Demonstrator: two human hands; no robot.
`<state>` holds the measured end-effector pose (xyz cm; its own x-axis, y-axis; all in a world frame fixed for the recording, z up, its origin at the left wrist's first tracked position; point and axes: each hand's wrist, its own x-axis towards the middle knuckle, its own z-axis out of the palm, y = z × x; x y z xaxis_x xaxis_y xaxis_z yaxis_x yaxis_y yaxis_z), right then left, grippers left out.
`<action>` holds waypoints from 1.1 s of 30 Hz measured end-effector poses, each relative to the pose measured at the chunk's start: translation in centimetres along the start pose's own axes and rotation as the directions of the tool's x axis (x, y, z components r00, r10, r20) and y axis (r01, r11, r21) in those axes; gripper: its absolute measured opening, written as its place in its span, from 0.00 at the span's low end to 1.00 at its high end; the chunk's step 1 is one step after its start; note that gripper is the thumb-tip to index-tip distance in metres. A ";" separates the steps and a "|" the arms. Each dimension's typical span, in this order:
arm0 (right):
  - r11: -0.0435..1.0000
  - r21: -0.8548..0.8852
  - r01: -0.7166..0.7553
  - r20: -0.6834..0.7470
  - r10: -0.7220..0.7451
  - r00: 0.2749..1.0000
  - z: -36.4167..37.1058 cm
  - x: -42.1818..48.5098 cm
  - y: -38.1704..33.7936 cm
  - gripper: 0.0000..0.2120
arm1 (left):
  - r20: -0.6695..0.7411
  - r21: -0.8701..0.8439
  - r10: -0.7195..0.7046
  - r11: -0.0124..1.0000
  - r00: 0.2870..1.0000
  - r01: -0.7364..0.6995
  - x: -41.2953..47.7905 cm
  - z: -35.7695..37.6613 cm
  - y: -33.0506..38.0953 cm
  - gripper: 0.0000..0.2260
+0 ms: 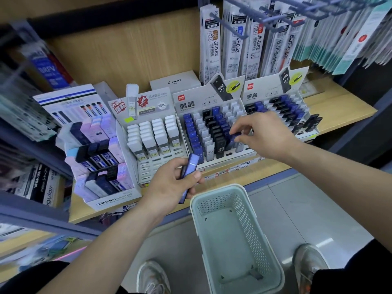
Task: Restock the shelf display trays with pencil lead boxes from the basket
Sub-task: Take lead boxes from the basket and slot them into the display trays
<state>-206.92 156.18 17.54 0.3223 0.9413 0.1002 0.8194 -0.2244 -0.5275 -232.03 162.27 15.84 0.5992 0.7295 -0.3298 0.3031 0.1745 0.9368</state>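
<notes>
Blue pencil lead boxes going into the middle tray

The pale green basket [214,190] sits on the floor below the shelf [343,111]. Just above it, the left hand [169,184] curls its fingers round a small stack of blue lead boxes [190,165]. Farther in, the right hand [264,134] pinches 1 blue box [234,138] over the middle display tray [191,102], among its black and blue rows.

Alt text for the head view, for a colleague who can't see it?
The right hand pinches a blue lead box at the middle display tray. The left hand grips more blue boxes beside a pale green basket.
</notes>
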 end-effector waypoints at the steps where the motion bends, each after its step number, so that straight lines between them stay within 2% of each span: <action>1: 1.000 -0.024 0.012 0.014 -0.011 1.000 0.0 0.0 -0.1 0.07 | -0.007 -0.006 0.001 1.000 1.000 -0.001 0.0 0.0 0.0 0.09; 6: 0.981 -0.136 0.139 -0.033 -0.145 0.989 0.7 0.0 -0.3 0.08 | -0.039 -0.021 0.021 1.000 0.999 -0.022 -0.2 0.1 0.4 0.10; 10: 0.982 -0.143 0.120 -0.085 -0.133 0.987 1.5 0.0 -0.2 0.10 | -0.044 -0.009 0.031 0.999 0.999 -0.032 -0.2 0.4 0.7 0.10; 13: 0.974 -0.192 0.122 -0.161 -0.154 0.975 1.1 -0.1 -0.8 0.07 | -0.049 0.014 0.049 0.999 0.998 -0.048 -0.4 0.6 0.8 0.10; 14: 0.977 -0.158 0.141 -0.192 -0.170 0.967 0.9 -0.2 -1.3 0.06 | -0.050 0.014 0.051 0.999 0.997 -0.050 -0.3 0.6 0.8 0.10; 16: 0.984 0.074 0.165 -0.152 -0.152 0.977 0.6 -0.9 -2.9 0.03 | -0.052 0.004 0.056 0.998 0.997 -0.056 -0.2 0.8 0.9 0.10; 18: 0.937 0.340 0.083 0.036 -0.101 0.994 0.7 -1.6 -4.4 0.05 | -0.055 -0.003 0.068 0.998 0.996 -0.068 -0.1 1.0 0.9 0.10; 19: 0.915 0.401 0.039 0.124 -0.096 0.988 0.9 -2.0 -4.9 0.08 | -0.053 0.001 0.074 0.997 0.996 -0.074 0.0 1.2 1.0 0.10; 21: 0.895 0.446 -0.011 0.210 -0.092 0.973 1.3 -2.5 -5.2 0.13 | -0.039 0.019 0.087 0.996 0.995 -0.086 -0.1 1.7 1.2 0.10; 23: 0.873 0.484 -0.063 0.226 -0.056 0.972 1.3 -2.7 -5.1 0.14 | -0.020 0.032 0.092 0.995 0.996 -0.091 -0.1 2.2 1.3 0.11; 27: 0.802 0.577 -0.156 0.269 -0.007 0.963 0.3 -2.8 -4.6 0.10 | 0.006 0.049 0.106 0.993 0.994 -0.106 -0.1 3.1 1.5 0.10; 30: 0.753 0.634 -0.176 0.262 0.005 0.965 -0.6 -2.7 -3.9 0.02 | 0.002 0.062 0.103 0.993 0.995 -0.103 0.0 3.5 1.4 0.10; 33: 0.710 0.677 -0.196 0.219 0.061 0.974 -1.8 -2.5 -2.9 0.06 | -0.001 0.091 0.073 0.993 0.997 -0.072 0.2 3.7 1.3 0.10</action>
<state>-209.21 153.97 20.35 0.2597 0.9583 -0.1191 0.1975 -0.1735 -0.9648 -228.81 160.20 16.60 0.6185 0.7413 -0.2606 0.3249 0.0608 0.9438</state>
